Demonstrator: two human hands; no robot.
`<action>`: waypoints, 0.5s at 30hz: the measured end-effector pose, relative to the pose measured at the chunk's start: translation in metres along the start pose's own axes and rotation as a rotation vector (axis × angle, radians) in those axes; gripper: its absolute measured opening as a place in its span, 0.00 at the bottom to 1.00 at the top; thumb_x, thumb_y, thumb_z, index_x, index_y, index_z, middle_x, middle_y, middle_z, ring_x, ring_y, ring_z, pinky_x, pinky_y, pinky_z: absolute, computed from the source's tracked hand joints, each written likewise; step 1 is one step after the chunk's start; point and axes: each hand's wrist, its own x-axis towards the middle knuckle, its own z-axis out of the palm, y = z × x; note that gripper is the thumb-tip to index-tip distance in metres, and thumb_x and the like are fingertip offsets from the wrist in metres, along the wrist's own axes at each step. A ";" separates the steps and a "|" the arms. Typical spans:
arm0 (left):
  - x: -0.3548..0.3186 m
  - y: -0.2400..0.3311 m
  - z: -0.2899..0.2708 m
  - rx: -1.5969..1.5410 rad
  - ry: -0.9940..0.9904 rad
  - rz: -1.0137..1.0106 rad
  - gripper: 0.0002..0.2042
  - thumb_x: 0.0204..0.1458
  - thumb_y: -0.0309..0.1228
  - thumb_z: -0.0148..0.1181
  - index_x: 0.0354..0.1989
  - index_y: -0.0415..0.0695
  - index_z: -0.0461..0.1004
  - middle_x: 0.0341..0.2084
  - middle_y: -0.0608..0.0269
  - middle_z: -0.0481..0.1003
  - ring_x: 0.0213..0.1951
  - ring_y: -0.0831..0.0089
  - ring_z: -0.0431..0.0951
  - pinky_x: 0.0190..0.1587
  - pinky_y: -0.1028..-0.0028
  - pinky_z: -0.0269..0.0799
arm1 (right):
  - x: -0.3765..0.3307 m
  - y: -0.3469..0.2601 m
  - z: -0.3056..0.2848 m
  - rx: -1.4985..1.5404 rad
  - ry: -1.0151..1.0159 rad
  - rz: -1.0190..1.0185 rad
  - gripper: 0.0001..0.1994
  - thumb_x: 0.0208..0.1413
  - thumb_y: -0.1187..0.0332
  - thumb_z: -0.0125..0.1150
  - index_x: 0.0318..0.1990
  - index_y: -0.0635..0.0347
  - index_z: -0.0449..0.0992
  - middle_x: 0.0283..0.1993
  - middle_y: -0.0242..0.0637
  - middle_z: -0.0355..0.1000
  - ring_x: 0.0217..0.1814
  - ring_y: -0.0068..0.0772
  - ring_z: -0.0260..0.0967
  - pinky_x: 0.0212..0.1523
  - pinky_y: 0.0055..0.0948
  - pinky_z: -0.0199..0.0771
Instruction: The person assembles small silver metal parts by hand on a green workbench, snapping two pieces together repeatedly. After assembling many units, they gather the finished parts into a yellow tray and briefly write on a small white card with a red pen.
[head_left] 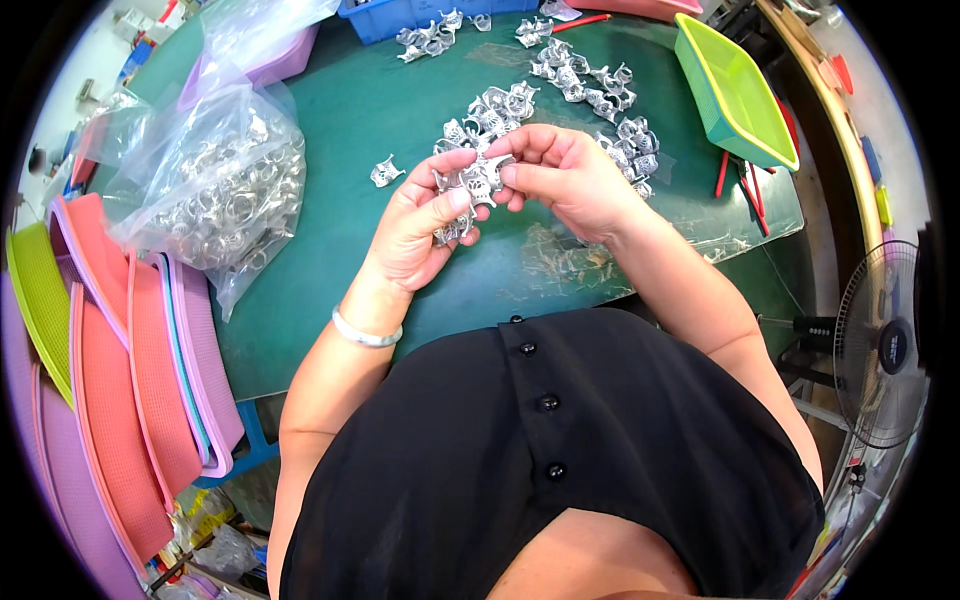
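Note:
Both my hands meet above the near middle of the green table. My left hand point(412, 225) is closed around several small silver openwork metal pieces point(478, 180), thumb pressed on top. From the right, my right hand point(575, 185) pinches one of these pieces between thumb and fingers, touching the bunch. Just beyond my hands lies a row of like silver pieces point(500, 108). One loose piece point(385, 171) rests left of my left hand. Another group of pieces point(632, 150) is partly hidden behind my right hand.
A clear plastic bag point(225, 190) full of silver pieces sits on the green table point(350, 90) at left. Stacked pink and purple baskets point(150, 370) stand beside it. A blue crate point(400, 18) is at the back, a green-yellow basket point(735, 90) far right, a fan point(885, 345) at right.

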 end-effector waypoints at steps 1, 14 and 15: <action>-0.001 0.001 0.000 0.000 -0.005 -0.001 0.19 0.52 0.33 0.60 0.51 0.44 0.67 0.37 0.60 0.74 0.34 0.73 0.76 0.27 0.78 0.71 | -0.001 0.001 0.001 0.010 0.006 -0.010 0.10 0.53 0.77 0.55 0.44 0.69 0.71 0.34 0.36 0.73 0.31 0.21 0.70 0.34 0.20 0.72; -0.004 -0.008 -0.001 -0.339 -0.056 -0.206 0.24 0.54 0.46 0.54 0.54 0.44 0.65 0.41 0.58 0.73 0.40 0.65 0.77 0.30 0.70 0.77 | -0.015 -0.009 0.012 -0.567 -0.259 -0.305 0.15 0.55 0.82 0.50 0.51 0.66 0.70 0.54 0.39 0.68 0.41 0.21 0.69 0.45 0.24 0.70; -0.004 -0.009 -0.001 -0.337 -0.083 -0.211 0.25 0.54 0.47 0.54 0.54 0.43 0.65 0.41 0.57 0.73 0.40 0.64 0.77 0.30 0.70 0.78 | -0.014 -0.013 0.010 -0.458 -0.245 -0.223 0.15 0.54 0.81 0.51 0.50 0.66 0.71 0.51 0.38 0.70 0.40 0.21 0.69 0.45 0.24 0.71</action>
